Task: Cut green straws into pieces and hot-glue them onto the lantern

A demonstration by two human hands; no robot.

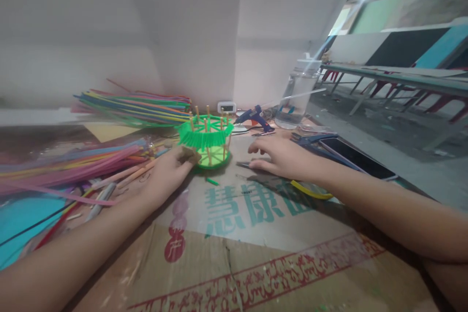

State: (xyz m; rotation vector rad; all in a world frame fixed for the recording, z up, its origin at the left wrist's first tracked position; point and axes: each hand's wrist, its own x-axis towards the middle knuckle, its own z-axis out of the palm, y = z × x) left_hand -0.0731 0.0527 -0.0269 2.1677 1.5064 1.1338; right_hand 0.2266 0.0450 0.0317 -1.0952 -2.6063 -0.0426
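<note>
A small green basket [206,140] of fuzzy craft stems, with upright wooden sticks around a round base, stands on the table. My left hand [179,163] is at its left side, fingers curled and closed at the rim of the base; the fingertips are partly hidden. To the right of the basket, my right hand [274,156] hangs low over the table with fingers bent and apart. Just beneath its fingers lies a dark pointed tool [244,165], mostly hidden by the hand. A short green piece [212,182] lies in front of the basket.
Bundles of coloured craft stems [135,107] lie at left. A blue glue gun [256,118], a small white digital clock [226,107] and a clear water jug [298,92] stand behind. A phone [356,158] and a yellow strip [310,191] are at right. Printed cardboard [204,273] covers the table.
</note>
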